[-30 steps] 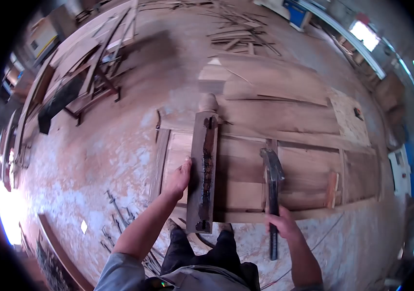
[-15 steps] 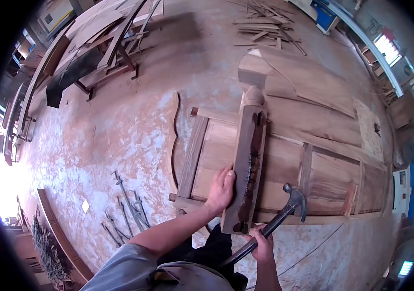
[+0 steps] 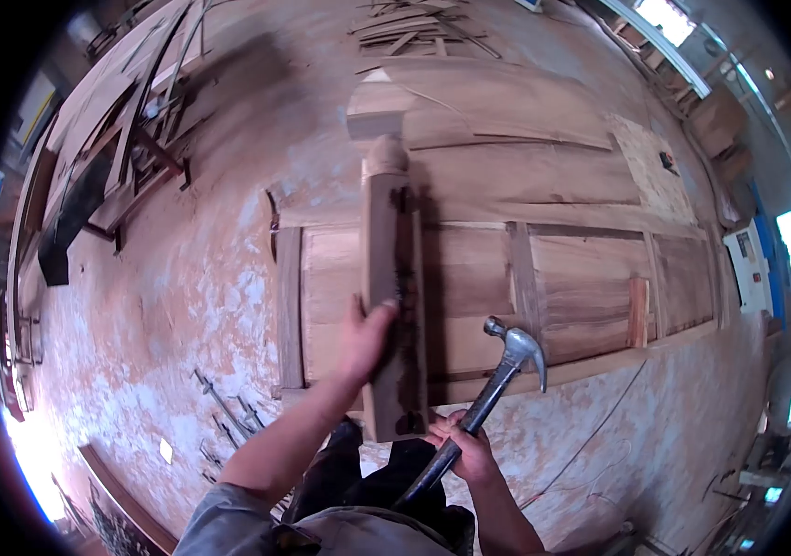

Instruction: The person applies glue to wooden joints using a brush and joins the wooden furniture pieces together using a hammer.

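Observation:
A thick wooden post (image 3: 379, 232) with a rounded, turned top stands in front of me, tilted over a panelled wooden frame (image 3: 469, 278). My left hand (image 3: 365, 341) wraps round the post's left side below its middle. Dark, stained mortise slots run down the face turned to the right. In my right hand (image 3: 466, 447) is a claw hammer (image 3: 506, 361), gripped partway along its dark handle, head up and to the right. Some fingers of that hand are at the post's lower end; whether they carry it I cannot tell.
Broad wooden boards (image 3: 525, 171) lie beyond the frame. A scrap-wood pile (image 3: 414, 28) is at the far end. Metal clamps (image 3: 224, 398) lie on the floor to my left, near a long curved piece (image 3: 126, 496). A rack with boards (image 3: 126, 139) stands at the upper left.
My view has swung to the right, so most things appear farther left. The post has turned a little, showing less of its slotted face. Both hands keep their holds.

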Motion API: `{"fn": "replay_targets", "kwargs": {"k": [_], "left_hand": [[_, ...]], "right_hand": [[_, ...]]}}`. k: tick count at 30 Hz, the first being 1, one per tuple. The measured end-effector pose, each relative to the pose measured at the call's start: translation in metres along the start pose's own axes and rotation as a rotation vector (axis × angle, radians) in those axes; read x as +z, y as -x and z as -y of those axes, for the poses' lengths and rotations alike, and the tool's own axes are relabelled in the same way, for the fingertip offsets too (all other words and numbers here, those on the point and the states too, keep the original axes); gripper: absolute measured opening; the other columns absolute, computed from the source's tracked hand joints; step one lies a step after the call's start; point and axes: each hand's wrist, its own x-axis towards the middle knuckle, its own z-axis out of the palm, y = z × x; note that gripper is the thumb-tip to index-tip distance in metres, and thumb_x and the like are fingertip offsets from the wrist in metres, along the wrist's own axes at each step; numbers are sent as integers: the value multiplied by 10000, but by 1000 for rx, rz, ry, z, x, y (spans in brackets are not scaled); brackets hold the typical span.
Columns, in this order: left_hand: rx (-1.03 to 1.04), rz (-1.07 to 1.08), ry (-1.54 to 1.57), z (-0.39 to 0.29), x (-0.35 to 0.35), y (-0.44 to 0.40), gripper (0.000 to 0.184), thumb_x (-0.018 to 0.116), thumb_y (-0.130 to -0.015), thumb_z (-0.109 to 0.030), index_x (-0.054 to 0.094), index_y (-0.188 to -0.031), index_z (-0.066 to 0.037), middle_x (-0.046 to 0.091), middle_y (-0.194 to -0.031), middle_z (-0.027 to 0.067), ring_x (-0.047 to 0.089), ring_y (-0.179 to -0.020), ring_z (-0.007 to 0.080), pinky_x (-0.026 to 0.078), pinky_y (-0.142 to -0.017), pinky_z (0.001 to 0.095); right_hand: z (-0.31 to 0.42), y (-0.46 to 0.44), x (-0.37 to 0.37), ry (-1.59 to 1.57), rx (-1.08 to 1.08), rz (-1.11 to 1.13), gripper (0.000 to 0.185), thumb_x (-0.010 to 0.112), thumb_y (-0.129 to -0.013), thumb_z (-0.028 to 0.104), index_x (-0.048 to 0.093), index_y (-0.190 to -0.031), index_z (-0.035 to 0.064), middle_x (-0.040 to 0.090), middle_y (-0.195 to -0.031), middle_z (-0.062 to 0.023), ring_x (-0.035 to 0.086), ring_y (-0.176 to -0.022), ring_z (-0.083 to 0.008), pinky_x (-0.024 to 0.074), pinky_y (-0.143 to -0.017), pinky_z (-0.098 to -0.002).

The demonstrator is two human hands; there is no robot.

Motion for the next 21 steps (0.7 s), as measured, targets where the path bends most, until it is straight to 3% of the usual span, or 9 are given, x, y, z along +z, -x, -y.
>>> {"fn": "replay_targets", "kwargs": {"k": [1,2,4,5,8,11,14,18,21], "left_hand": [[-78,-52,44,8,-5,-9,954,569,-856,-497,202,-1462,140,397,-1440,302,380,-1363,292,272,-1126,337],[-105,27,152,21,-12,-18,854,557,-879,-475,298,-1434,120,480,-1394,235,439,-1304,280,295,-1109,330],[-182,151,380,28,-19,-25,541,513,-939,-465,552,-1287,-52,589,-1256,93,533,-1127,242,366,-1025,334],[-177,169,396,27,-22,-27,528,521,-930,-502,584,-1276,-109,613,-1208,73,545,-1091,219,392,-968,340],[-171,171,11,-4,-25,-18,470,561,-875,-441,602,-1229,-135,628,-1120,0,549,-1036,136,416,-854,336],[-75,277,39,3,-36,-33,416,562,-884,-410,611,-1173,-116,643,-1074,2,577,-972,132,448,-813,308],[-24,341,227,-3,-26,-32,288,533,-912,-258,620,-1081,-42,661,-988,47,620,-919,169,495,-839,311],[-30,329,270,-8,-16,-28,295,564,-878,-250,615,-1069,-31,654,-1010,62,617,-939,199,497,-873,347],[-44,330,289,-5,-23,-33,290,580,-858,-252,616,-1058,-44,653,-1012,59,618,-940,213,499,-881,361]], "right_hand": [[5,0,3,20,24,14,127,585,-950,72,538,-1064,100,533,-1301,-258,466,-1302,-391,386,-1074,-558],[4,-1,1,-25,9,43,119,586,-948,59,545,-1057,86,570,-1246,-225,529,-1244,-369,426,-1050,-537],[0,2,-10,43,23,-34,112,581,-946,34,553,-1049,68,603,-1189,-203,591,-1171,-351,473,-1016,-509],[2,2,-9,-15,18,-25,108,572,-944,10,560,-1043,54,626,-1135,-185,634,-1107,-335,514,-974,-472],[4,7,-15,33,40,-78,127,557,-954,15,544,-1076,47,604,-1202,-207,627,-1122,-338,522,-960,-441],[19,13,-12,-11,-18,10,116,540,-976,53,529,-1091,60,550,-1292,-221,630,-1110,-320,542,-903,-412],[39,27,-16,106,-58,-108,95,563,-973,83,521,-1059,87,629,-1097,-153,678,-917,-235,569,-751,-356],[65,53,-19,150,-148,-340,132,588,-958,91,509,-1061,69,602,-802,-57,678,-701,-202,546,-598,-322],[80,68,-38,250,-276,-312,128,596,-952,85,515,-1049,65,591,-762,-52,646,-625,-178,525,-578,-317]]}}
